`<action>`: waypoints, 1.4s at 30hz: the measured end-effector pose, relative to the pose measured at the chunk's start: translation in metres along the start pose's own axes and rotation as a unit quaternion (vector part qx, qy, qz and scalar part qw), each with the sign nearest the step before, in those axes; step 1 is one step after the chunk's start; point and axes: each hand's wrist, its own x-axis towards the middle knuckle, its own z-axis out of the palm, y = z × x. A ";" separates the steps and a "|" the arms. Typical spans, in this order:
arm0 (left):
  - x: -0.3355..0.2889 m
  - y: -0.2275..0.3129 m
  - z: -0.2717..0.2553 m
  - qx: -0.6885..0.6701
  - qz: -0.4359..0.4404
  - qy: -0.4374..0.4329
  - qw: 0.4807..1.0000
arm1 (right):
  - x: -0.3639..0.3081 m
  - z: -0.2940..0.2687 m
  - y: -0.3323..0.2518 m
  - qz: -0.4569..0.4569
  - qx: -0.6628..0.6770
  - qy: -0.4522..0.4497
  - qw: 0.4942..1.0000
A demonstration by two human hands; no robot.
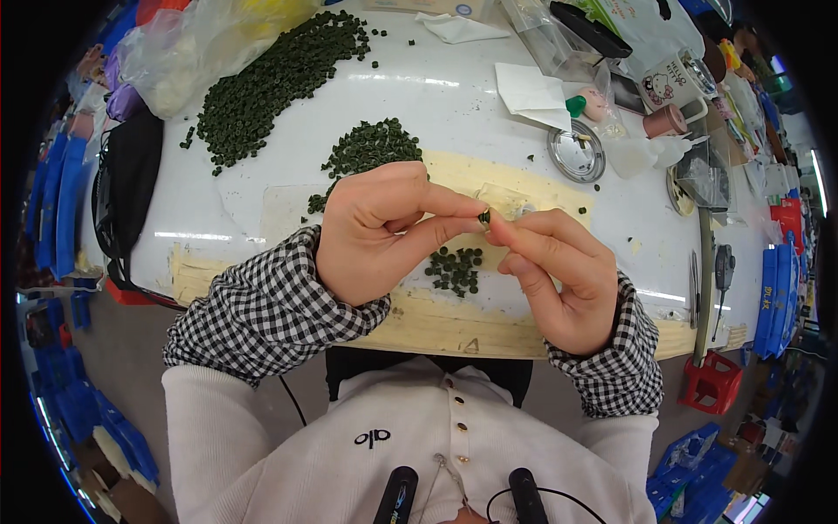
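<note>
Thumb and index finger of my left hand [375, 227] pinch a small dark green part [485, 217] with a shiny yellowish edge. From the other side, the bent fingers of my right hand [566, 275] meet it at their tips. The fingertips partly cover the part, so its exact shape is hard to make out. Just below the hands, a small group of dark green round pieces [454, 271] lies on the table. A bigger heap of such pieces [371, 147] is behind my left hand.
A large pile of the same dark green pieces [271, 92] spreads at the far left beside clear plastic bags [188, 65]. At the right are a round metal dish [576, 150], white tissue [534, 94], a printed mug [676, 80], tweezers [695, 284] and a black handheld tool [724, 271].
</note>
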 end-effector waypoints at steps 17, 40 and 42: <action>0.007 -0.016 -0.003 0.039 -0.094 -0.275 0.956 | -0.016 -0.089 0.028 0.271 -0.167 -0.175 0.932; 0.017 -0.014 -0.001 -0.456 -0.363 0.127 0.803 | -0.013 -0.073 0.054 0.215 -0.191 -0.161 0.944; 0.011 -0.031 -0.012 -0.529 -0.321 0.042 0.784 | -0.013 -0.071 0.056 0.209 -0.190 -0.155 0.947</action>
